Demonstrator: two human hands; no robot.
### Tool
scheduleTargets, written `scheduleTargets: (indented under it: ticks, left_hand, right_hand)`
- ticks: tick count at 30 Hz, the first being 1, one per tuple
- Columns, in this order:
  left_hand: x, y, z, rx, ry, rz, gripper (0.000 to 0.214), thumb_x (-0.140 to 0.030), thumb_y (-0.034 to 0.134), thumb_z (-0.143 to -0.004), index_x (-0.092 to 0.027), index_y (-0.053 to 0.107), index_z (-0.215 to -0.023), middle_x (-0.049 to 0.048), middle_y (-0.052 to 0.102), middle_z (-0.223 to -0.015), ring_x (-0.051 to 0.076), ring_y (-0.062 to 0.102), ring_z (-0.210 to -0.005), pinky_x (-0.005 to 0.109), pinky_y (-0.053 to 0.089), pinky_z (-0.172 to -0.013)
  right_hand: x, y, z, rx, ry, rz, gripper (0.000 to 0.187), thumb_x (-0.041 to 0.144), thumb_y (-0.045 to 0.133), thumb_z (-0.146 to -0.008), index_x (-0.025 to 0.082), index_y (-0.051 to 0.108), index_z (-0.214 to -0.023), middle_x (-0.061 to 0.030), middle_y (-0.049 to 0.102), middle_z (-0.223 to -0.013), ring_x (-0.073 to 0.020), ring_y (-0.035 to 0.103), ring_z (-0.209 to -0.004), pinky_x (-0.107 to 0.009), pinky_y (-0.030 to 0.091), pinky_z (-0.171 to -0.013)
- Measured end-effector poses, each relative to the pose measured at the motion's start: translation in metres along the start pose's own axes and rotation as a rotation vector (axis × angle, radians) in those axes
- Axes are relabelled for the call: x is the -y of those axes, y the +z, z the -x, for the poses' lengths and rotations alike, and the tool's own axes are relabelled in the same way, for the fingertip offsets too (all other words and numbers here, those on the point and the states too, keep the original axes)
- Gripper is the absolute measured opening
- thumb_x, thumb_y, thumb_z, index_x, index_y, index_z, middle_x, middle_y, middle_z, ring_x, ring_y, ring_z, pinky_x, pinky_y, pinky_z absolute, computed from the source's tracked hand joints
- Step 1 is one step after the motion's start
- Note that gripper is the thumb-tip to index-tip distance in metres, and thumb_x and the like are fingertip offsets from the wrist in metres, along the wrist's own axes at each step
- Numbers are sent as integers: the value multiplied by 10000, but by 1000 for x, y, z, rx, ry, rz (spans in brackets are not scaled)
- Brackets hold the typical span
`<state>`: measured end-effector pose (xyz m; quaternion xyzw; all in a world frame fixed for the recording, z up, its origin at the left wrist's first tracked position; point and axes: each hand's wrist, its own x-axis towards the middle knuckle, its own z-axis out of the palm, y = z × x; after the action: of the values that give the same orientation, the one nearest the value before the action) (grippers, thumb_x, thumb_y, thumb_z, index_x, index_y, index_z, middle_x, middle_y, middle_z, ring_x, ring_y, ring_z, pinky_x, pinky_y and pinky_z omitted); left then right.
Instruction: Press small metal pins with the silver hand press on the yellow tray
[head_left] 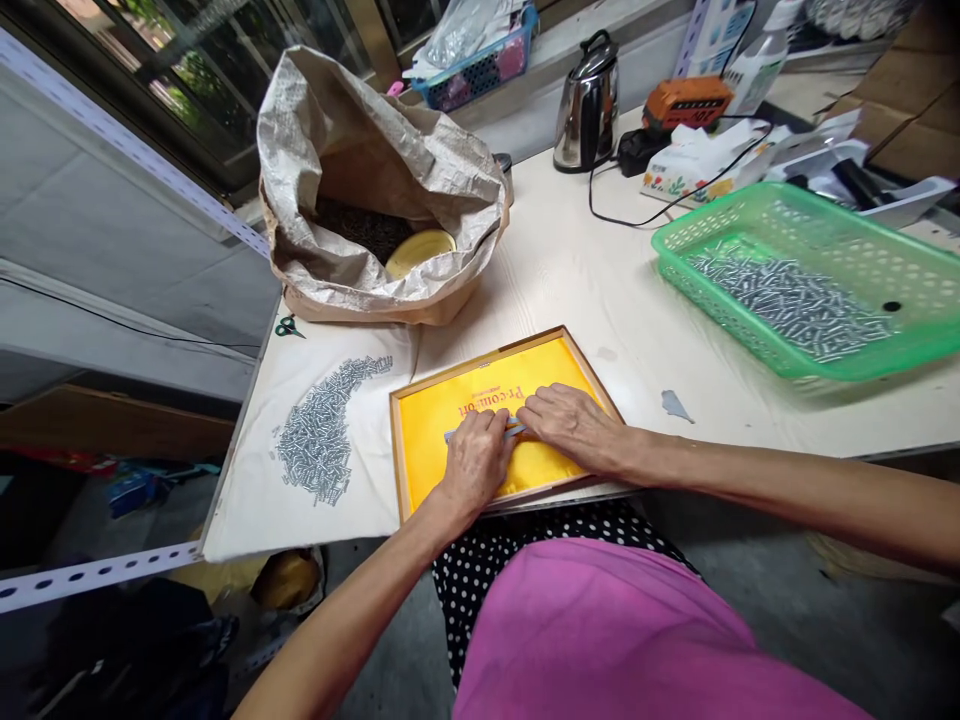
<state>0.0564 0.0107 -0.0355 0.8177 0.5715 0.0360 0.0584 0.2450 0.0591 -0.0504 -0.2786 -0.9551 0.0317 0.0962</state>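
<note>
My left hand (pixel 478 455) and my right hand (pixel 566 425) meet over a wood-rimmed tray (pixel 399 460) with a bright yellow bottom and red lettering. Both hands have their fingers curled round a thin blue-grey strip (pixel 516 430), whose left end sticks out past the left hand. The fingers hide most of the strip, so its exact kind does not show. To the left of the tray, a heap of small silvery metal pins (pixel 319 430) lies on the white tabletop; whether they are threaded is too small to tell.
A green perforated basket (pixel 795 365) with many similar metal pieces stands at right. Behind the tray is a large open sack (pixel 375 300) holding dark contents and a yellow round dish (pixel 421 250). Small scissors (pixel 289 327), a steel kettle (pixel 589 105) and an orange device (pixel 686 102) lie farther back.
</note>
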Motion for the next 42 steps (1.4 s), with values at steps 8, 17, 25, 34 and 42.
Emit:
scheduleTargets:
  ticks: [8,17,25,34,42]
  left_hand:
    - [5,3,-1,-129,-14,86,493,-347,649,-912,-164,517,-1350,151,634,-1314,286,599,-1190,447,509,-1009]
    - [60,-10,32,-175,-475,368,240,-270,520,-935,-166,736,-919,98,741,-928,225,694,-886,350,543,-838]
    - [26,0,40,38,-702,1093,272,-379,657,-864,-133,746,-940,105,755,-891,206,709,-817,327,562,-793]
    - [118,-28,34,-497,-727,560,232,-244,559,-903,-140,739,-1005,96,735,-1021,194,671,-902,323,516,-866]
    - [198,-25,-8,-268,-546,28,262,-149,492,-930,-165,719,-1059,110,666,-1060,231,583,-1032,355,454,-916]
  right_hand:
    - [-7,16,3,-162,13,-13,254,205,440,-993,119,584,-1185,-168,628,-1177,-273,530,-1108,-428,379,-935]
    - [-7,17,5,5,-48,19,186,130,417,-988,190,589,-948,-60,632,-879,-216,506,-844,-362,322,-770]
    - [-15,5,19,-90,223,-100,266,305,331,-1037,199,552,-934,-36,616,-727,-188,518,-638,-318,320,-624]
    - [-18,7,31,-248,101,-204,296,326,344,-1032,236,558,-850,-21,596,-705,-184,535,-622,-325,368,-615]
    - [2,36,10,-101,19,-325,282,282,355,-1032,253,497,-789,15,562,-688,-166,502,-585,-315,329,-604]
